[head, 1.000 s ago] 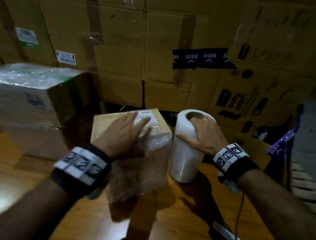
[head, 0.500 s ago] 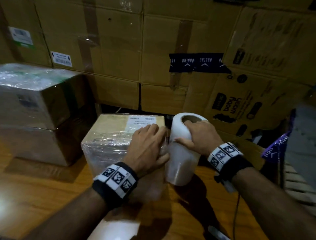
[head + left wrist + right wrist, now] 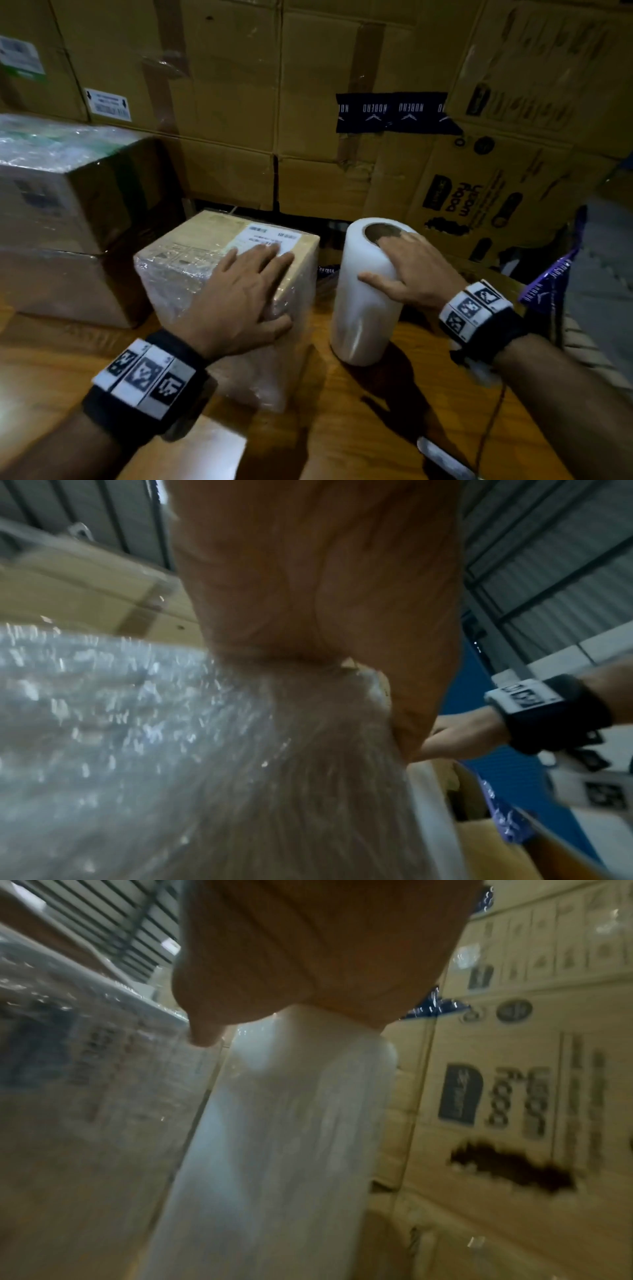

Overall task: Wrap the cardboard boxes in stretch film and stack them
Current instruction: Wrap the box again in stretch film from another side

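On the wooden table [image 3: 359,428] the left hand [image 3: 239,301] presses flat, fingers straight, on the film-wrapped cardboard box [image 3: 191,274], while the right hand [image 3: 414,270] clasps the top of the upright stretch film roll [image 3: 363,322] just beside it

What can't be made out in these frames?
- Shipping label text: head view, too small, partly under left hand.
- Film between film roll and small box: head view, too faint.
- Right hand fingertips: inside the roll's core.
- Wrist views: blurred.
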The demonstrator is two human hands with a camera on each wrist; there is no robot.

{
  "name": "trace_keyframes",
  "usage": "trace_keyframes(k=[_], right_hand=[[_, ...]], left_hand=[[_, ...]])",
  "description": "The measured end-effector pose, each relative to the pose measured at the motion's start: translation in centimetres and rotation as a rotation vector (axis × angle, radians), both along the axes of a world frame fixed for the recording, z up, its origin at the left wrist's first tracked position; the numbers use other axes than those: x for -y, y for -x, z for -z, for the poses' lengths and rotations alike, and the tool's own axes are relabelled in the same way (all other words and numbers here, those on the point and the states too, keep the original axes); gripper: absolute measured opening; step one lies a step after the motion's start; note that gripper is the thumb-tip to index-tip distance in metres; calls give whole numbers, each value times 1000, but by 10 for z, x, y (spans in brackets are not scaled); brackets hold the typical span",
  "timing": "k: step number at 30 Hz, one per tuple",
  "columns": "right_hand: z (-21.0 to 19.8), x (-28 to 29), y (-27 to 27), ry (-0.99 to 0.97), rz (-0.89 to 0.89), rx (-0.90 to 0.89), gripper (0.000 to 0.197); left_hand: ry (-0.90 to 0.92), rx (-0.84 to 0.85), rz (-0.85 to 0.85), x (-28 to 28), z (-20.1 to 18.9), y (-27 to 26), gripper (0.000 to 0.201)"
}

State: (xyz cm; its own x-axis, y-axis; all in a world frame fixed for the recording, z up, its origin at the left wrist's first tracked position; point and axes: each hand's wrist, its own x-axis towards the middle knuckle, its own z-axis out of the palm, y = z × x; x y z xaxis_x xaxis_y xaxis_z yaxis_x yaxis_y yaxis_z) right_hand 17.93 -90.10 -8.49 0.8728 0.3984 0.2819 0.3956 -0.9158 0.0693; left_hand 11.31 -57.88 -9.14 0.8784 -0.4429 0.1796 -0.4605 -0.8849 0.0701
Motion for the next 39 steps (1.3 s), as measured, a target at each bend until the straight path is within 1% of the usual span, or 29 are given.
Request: trace_keyframes(k=[2, 4, 6, 8, 10, 13, 14, 15, 16, 18, 19, 20, 22, 24, 26, 29, 30, 31, 32, 33, 34, 35, 37, 38, 39], right_hand=[[4, 4, 5, 59, 30, 41, 65], [4, -1, 8, 120, 104, 83, 67], [2, -12, 5, 131, 152, 104, 75], [-1, -25, 2, 114, 173, 111, 87], [2, -28, 5, 53, 146, 120, 86], [9, -18, 10, -15, 55, 114, 76], [10, -17, 11, -25, 40, 101, 73], [10, -18, 12, -28, 35, 88, 71], [9, -19, 13, -34, 31, 85, 69], [8, -20, 13, -68, 10, 86, 66], [8, -18, 14, -88, -16, 76, 63], [8, -15, 14, -98, -39, 59, 60], [6, -9, 14, -94, -76, 0, 57], [2, -6, 15, -83, -100, -61, 60], [-2, -4, 17, -60, -90, -104, 64], [-4, -11, 17, 29, -20, -75, 60], [-5, -18, 14, 79, 32, -51, 63], [-7, -26, 13, 121, 90, -29, 70], [-8, -32, 12, 133, 124, -19, 79], [-7, -35, 12, 107, 119, -17, 86], [-6, -35, 14, 57, 81, -25, 88], [-6, -32, 19, 8, 29, -47, 87], [-7, -20, 28, -28, -59, -113, 82], [-8, -15, 32, -17, -82, -130, 78], [-8, -12, 33, 9, -89, -126, 71]], left_hand=[[10, -4, 13, -8, -1, 6, 103], [35, -78, 83, -11, -6, 8, 102], [83, -150, 153, -18, -14, 6, 100], [190, -219, 219, -34, -21, 2, 88], [294, -302, 264, -52, -26, -3, 79], [336, -422, 216, -67, -33, -6, 78], [314, -387, 212, -65, -35, -5, 83], [221, -298, 200, -58, -38, -3, 91], [85, -192, 164, -46, -40, -1, 102], [-136, -44, -7, -12, -43, 5, 120], [-185, -3, -73, 9, -44, 9, 122], [-200, 20, -100, 29, -41, 8, 120], [-187, 14, -148, 58, -30, 0, 109], [-195, -27, -224, 72, -21, -4, 97], [-205, 8, -258, 77, -14, -1, 81], [-149, 114, -187, 70, -11, 9, 56], [-118, 126, -136, 63, -10, 12, 52], [-83, 132, -83, 56, -11, 15, 50], [-54, 137, -33, 47, -11, 17, 51], [-18, 148, 3, 37, -13, 20, 54], [21, 153, 16, 27, -12, 23, 59], [61, 138, -1, 19, -11, 26, 66], [88, 112, -90, 13, -10, 30, 91], [51, 104, -136, 13, -9, 32, 104], [-3, 85, -161, 15, -9, 34, 111]])
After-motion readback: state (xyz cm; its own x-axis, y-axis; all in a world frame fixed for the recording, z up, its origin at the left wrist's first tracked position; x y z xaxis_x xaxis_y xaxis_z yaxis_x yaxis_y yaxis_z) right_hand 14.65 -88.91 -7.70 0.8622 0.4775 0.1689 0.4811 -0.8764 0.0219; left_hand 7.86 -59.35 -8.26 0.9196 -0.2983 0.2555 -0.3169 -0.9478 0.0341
